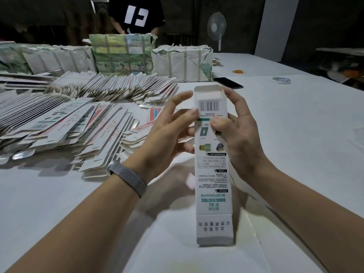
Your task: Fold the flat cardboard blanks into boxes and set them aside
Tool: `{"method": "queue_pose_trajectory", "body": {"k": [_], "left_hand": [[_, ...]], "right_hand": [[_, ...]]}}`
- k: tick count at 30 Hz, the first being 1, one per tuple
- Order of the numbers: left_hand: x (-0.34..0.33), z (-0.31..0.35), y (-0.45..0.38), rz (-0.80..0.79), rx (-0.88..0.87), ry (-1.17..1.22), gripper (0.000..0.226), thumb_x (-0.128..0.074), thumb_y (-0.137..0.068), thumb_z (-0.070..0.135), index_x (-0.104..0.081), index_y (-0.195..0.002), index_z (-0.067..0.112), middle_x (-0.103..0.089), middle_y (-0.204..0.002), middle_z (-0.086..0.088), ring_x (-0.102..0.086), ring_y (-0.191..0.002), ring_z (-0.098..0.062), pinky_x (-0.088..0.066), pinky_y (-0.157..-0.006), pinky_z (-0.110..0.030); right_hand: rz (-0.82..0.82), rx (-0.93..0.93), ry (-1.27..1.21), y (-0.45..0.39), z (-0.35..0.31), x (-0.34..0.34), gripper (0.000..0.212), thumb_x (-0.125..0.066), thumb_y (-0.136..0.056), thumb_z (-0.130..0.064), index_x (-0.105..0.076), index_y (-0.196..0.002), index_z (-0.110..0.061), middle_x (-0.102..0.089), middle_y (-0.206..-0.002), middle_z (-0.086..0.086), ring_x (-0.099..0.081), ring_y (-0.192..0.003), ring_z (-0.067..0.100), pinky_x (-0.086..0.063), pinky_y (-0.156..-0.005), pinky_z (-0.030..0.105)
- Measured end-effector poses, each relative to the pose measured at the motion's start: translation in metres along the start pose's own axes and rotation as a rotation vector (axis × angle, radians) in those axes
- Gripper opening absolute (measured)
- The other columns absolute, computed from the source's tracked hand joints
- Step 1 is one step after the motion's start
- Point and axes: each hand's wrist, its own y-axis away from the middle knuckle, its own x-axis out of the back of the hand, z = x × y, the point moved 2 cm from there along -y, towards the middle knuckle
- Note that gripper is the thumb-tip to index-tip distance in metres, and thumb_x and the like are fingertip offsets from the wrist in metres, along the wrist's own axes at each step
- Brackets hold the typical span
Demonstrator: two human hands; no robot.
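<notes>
A long white printed box (212,174) is held upright above the table, its far end open with flaps up and its near flap hanging toward me. My right hand (240,131) grips its right side, thumb pressed on the front panel below the barcode. My left hand (169,131) holds the left edge with thumb and fingers, the upper fingers spread loose. Heaps of flat cardboard blanks (65,127) lie fanned out on the left of the white table (295,125).
Strapped bundles of blanks (122,54) stand along the far edge, with a person in a black shirt (136,14) behind them. A black phone (228,82), a tape roll (281,80) and a fan (216,26) are at the right rear.
</notes>
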Motion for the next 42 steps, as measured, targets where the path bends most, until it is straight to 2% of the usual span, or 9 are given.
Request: {"method": "queue_pose_trajectory", "body": {"k": [4, 11, 15, 22, 26, 33, 37, 40, 42], "left_hand": [[-0.001, 0.002, 0.0, 0.031, -0.033, 0.028, 0.028, -0.061, -0.093, 0.032, -0.06, -0.122, 0.035, -0.071, -0.102, 0.001, -0.063, -0.081, -0.017, -0.045, -0.067, -0.036], [-0.006, 0.001, 0.001, 0.125, -0.051, 0.038, 0.049, -0.067, -0.082, 0.031, -0.056, -0.129, 0.028, -0.068, -0.098, -0.007, -0.055, -0.074, -0.023, -0.049, -0.062, -0.033], [-0.009, -0.001, 0.0, 0.137, -0.045, 0.028, 0.033, -0.066, -0.083, 0.032, -0.062, -0.113, 0.019, -0.073, -0.091, -0.004, -0.052, -0.081, -0.033, -0.05, -0.066, -0.038], [-0.009, 0.0, 0.002, 0.164, -0.014, 0.012, 0.025, -0.065, -0.087, 0.03, -0.067, -0.107, 0.014, -0.074, -0.088, -0.003, -0.056, -0.072, -0.024, -0.052, -0.053, -0.025], [-0.009, 0.0, 0.002, 0.17, -0.026, 0.02, 0.015, -0.061, -0.096, 0.024, -0.067, -0.105, 0.013, -0.073, -0.087, -0.003, -0.054, -0.076, -0.027, -0.052, -0.054, -0.025], [-0.012, -0.001, 0.001, 0.143, -0.015, 0.04, 0.019, -0.067, -0.082, 0.031, -0.073, -0.095, 0.019, -0.07, -0.091, -0.011, -0.047, -0.086, -0.036, -0.045, -0.064, -0.035], [-0.008, -0.001, 0.001, 0.123, -0.013, 0.053, 0.017, -0.068, -0.082, 0.031, -0.073, -0.095, 0.02, -0.07, -0.091, -0.011, -0.046, -0.087, -0.038, -0.045, -0.06, -0.034], [-0.006, 0.0, 0.001, 0.107, -0.034, 0.046, 0.023, -0.068, -0.082, 0.029, -0.066, -0.101, 0.017, -0.07, -0.092, -0.005, -0.052, -0.075, -0.032, -0.046, -0.054, -0.029], [-0.006, 0.0, 0.001, 0.096, -0.051, 0.077, 0.028, -0.068, -0.082, 0.025, -0.059, -0.108, 0.017, -0.071, -0.086, 0.002, -0.059, -0.06, -0.015, -0.047, -0.045, -0.021]], "right_hand": [[-0.038, -0.018, -0.008, 0.001, 0.002, -0.004, 0.053, -0.055, -0.088, -0.014, -0.038, -0.136, -0.03, -0.075, -0.096, 0.007, -0.074, -0.08, 0.025, -0.059, -0.066, 0.031], [-0.009, -0.034, -0.037, 0.0, 0.003, -0.003, 0.042, -0.054, -0.087, -0.014, -0.041, -0.124, -0.028, -0.076, -0.092, 0.004, -0.072, -0.075, 0.02, -0.058, -0.063, 0.03], [0.0, -0.043, -0.043, 0.0, 0.003, -0.002, 0.041, -0.055, -0.085, -0.014, -0.042, -0.123, -0.024, -0.075, -0.089, 0.004, -0.071, -0.072, 0.019, -0.057, -0.061, 0.029], [0.041, -0.092, -0.012, -0.002, 0.008, -0.001, 0.028, -0.056, -0.08, -0.017, -0.053, -0.108, -0.021, -0.073, -0.089, 0.011, -0.069, -0.071, 0.021, -0.058, -0.062, 0.033], [0.041, -0.089, 0.003, -0.002, 0.008, -0.001, 0.027, -0.056, -0.079, -0.018, -0.052, -0.106, -0.02, -0.073, -0.086, 0.009, -0.068, -0.07, 0.021, -0.058, -0.061, 0.035], [0.064, -0.046, 0.008, -0.002, 0.006, 0.001, 0.022, -0.059, -0.079, -0.017, -0.047, -0.098, -0.014, -0.071, -0.078, -0.005, -0.069, -0.068, 0.016, -0.057, -0.059, 0.032], [0.091, 0.011, 0.043, -0.001, 0.003, -0.001, 0.022, -0.059, -0.081, -0.016, -0.049, -0.1, -0.018, -0.064, -0.087, -0.002, -0.065, -0.072, 0.019, -0.058, -0.063, 0.032], [0.099, 0.035, 0.03, -0.001, 0.002, -0.001, 0.034, -0.059, -0.081, -0.015, -0.046, -0.111, -0.027, -0.06, -0.098, 0.002, -0.067, -0.078, 0.021, -0.059, -0.066, 0.032], [0.093, 0.014, 0.01, -0.001, 0.002, 0.0, 0.042, -0.06, -0.081, -0.015, -0.044, -0.117, -0.032, -0.06, -0.106, 0.008, -0.069, -0.085, 0.027, -0.06, -0.068, 0.033]]}}
